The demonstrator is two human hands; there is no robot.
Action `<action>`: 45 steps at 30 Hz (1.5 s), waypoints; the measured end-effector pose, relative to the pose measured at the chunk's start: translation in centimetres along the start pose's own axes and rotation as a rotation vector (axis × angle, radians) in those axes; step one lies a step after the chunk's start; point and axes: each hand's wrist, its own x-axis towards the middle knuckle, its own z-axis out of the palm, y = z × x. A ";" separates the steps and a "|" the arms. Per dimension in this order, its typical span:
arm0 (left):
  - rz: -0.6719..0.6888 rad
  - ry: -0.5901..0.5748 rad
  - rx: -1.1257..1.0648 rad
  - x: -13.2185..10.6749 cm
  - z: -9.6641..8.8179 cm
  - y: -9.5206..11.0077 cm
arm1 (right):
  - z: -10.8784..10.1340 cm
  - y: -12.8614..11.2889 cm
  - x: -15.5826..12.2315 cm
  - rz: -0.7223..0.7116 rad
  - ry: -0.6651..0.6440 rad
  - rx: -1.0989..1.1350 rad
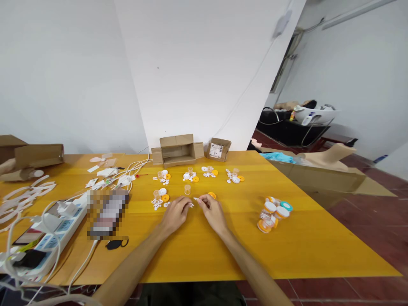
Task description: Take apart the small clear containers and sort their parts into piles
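Close together over the table's middle, both hands have their fingers pinched. My left hand [176,213] grips a small white plastic part [191,205]. Another small white plastic piece [195,199] sticks out from the fingertips of my right hand [213,214]. Their exact kinds are too small to make out. Just beyond the hands stands a clear plastic cup [187,189]. An orange ring-shaped lid [211,195] lies behind my right hand, partly hidden by it. To the left is a group with a clear cup [156,194], a white disc [162,191], an orange lid [165,198] and small white parts [157,204].
Similar groups of parts [190,175] line the back, before two cardboard boxes [178,154] [218,149]. Several lidded jars [274,213] are clustered at right. A power strip [60,233], cables [135,163] and a blurred phone [109,213] occupy the left side.
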 end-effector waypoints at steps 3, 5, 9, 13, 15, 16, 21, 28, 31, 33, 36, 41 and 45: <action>0.007 -0.024 0.121 -0.1 0.1 0.1 | 0.2 0.6 0.1 0.013 0.032 -0.017; 0.021 -0.022 0.188 -0.2 0.2 0.0 | 0.3 0.9 0.1 0.025 0.018 -0.029; 0.113 0.073 0.317 -0.3 0.6 -0.2 | 0.2 1.0 0.1 0.023 -0.048 -0.038; 0.147 0.175 0.411 -0.3 0.6 -0.3 | 0.0 0.8 0.0 -0.073 -0.096 -0.081; 0.129 0.207 0.443 -0.4 0.5 -0.2 | -0.1 0.7 0.0 -0.113 -0.071 -0.111; 0.121 0.216 0.455 -0.4 0.5 -0.3 | -0.2 0.7 -0.1 -0.131 -0.047 -0.134; 0.130 0.195 0.446 -0.5 0.5 -0.5 | -1.2 1.1 0.0 -0.263 0.150 -0.362; 0.179 0.138 0.350 -0.3 0.8 -0.9 | -2.2 3.5 0.4 -0.233 0.207 -0.580; 0.170 0.114 0.336 -0.4 0.8 -0.9 | -2.2 3.6 0.4 -0.195 0.126 -0.587; 0.167 0.113 0.333 -0.4 0.7 -0.8 | -2.2 3.5 0.4 -0.192 0.097 -0.572; 0.183 0.118 0.319 -0.4 0.5 -0.7 | -2.1 3.3 0.4 -0.219 0.086 -0.528; 0.233 0.106 0.321 -0.4 0.5 -0.6 | -1.9 2.6 0.2 -0.221 0.051 -0.436; 0.239 0.130 0.346 -0.3 0.7 -0.9 | -1.8 1.7 0.1 -0.168 0.015 -0.338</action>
